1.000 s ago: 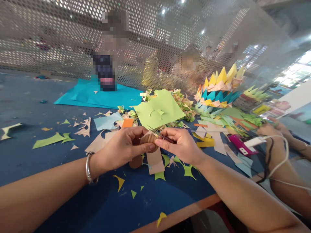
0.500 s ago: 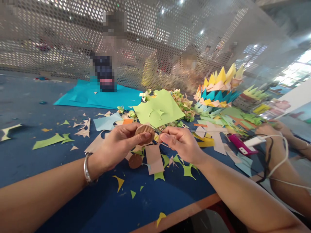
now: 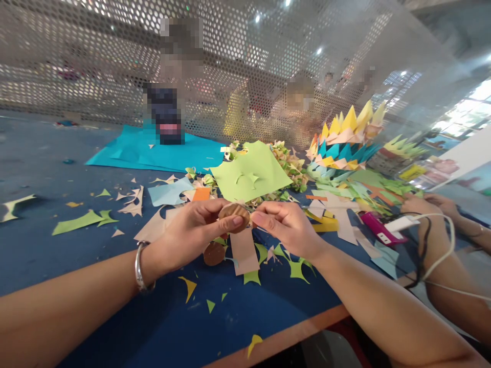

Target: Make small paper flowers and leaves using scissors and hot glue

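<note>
Your left hand (image 3: 192,232) holds a small brown paper disc (image 3: 233,210) pinched between thumb and fingers, raised just above the blue table (image 3: 46,240); the disc sits at the fingertips on that hand's right side, its flat face tilted up and toward you, its wider span running left to right. Your right hand (image 3: 287,227) comes in from the right with its fingers curled narrow; its fingertips (image 3: 258,219) touch or nearly touch the disc's right edge; whether they hold anything thin between them, you cannot tell from here. So the disc lies between your two hands, gripped by the left, with the right just beside it; the left hand bears it.

Below the hands, on the table, lie a second brown disc (image 3: 213,253) and a pale pink paper strip (image 3: 245,251), with green scraps (image 3: 296,268) scattered near them. Farther off sits a light green sheet (image 3: 251,176) with small cuts in it; beyond it to the left a turquoise sheet (image 3: 153,151). To the far right stands a stack of pointed coloured paper pieces (image 3: 345,138). At the right edge another person's hands (image 3: 418,207) rest by a pink object (image 3: 376,229) and a white cable (image 3: 441,255); those hands are well apart from yours.
</note>
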`<state>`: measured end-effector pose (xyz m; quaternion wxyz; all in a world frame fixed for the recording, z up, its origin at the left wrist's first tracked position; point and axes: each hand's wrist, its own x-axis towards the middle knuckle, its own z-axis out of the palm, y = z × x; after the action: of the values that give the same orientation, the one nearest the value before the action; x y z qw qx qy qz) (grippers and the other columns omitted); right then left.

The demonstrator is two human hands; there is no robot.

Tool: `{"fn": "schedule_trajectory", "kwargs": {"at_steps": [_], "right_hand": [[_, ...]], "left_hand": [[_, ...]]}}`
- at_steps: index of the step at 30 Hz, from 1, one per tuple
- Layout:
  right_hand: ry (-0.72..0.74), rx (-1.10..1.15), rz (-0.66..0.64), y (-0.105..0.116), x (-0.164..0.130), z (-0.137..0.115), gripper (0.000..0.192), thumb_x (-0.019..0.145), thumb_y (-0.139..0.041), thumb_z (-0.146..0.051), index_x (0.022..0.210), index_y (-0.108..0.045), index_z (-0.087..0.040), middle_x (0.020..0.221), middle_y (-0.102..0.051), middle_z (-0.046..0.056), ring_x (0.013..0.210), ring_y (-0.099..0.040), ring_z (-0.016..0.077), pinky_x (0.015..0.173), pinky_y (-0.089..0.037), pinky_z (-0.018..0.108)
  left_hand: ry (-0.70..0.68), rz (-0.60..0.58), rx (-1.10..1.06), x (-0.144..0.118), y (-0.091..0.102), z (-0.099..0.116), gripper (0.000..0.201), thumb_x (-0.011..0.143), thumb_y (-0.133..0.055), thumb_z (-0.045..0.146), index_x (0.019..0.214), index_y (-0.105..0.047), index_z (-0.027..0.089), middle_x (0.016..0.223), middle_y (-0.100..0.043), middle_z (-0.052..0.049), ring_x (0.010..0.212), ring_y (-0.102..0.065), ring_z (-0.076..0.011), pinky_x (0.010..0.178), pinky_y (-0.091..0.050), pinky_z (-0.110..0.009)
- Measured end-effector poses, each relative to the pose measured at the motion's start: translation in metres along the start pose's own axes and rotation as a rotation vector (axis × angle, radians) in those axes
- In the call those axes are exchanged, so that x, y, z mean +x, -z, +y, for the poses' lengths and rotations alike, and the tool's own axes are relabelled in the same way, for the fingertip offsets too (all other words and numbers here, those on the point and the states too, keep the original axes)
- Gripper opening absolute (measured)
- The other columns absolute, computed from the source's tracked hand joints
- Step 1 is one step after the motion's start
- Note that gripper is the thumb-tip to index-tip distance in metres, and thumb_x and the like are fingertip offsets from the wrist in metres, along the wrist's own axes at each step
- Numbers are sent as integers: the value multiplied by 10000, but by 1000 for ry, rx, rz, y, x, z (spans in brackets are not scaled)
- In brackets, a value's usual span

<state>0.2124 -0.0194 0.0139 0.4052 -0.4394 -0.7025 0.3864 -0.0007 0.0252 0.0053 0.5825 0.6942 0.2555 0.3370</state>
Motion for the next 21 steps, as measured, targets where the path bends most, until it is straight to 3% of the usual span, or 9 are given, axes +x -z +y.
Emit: {"fn": "schedule_trajectory", "kwargs": {"at_steps": [9,21], "right_hand": [[41,-85,-3,0,-1,-2,430,963,-610,-474,654,-539,-183,592,-338,-52,523,-299,81,473,-217,277],[41,-118,6,1,-1,-3,437,966,-600,-468,642,-524,-183,593,-338,-50,533,-303,85,480,-226,275]], "left_hand": [[104,-80,-80,-3,-3,-3,211,865,-688,361,782,-616,180,505,-547,56,407,-514,-107,421,-408,-234],[106,-87,-80,-2,-1,-1,216,868,-678,360,772,-609,179,546,-538,53,443,-515,-105,436,-421,-237]]}}
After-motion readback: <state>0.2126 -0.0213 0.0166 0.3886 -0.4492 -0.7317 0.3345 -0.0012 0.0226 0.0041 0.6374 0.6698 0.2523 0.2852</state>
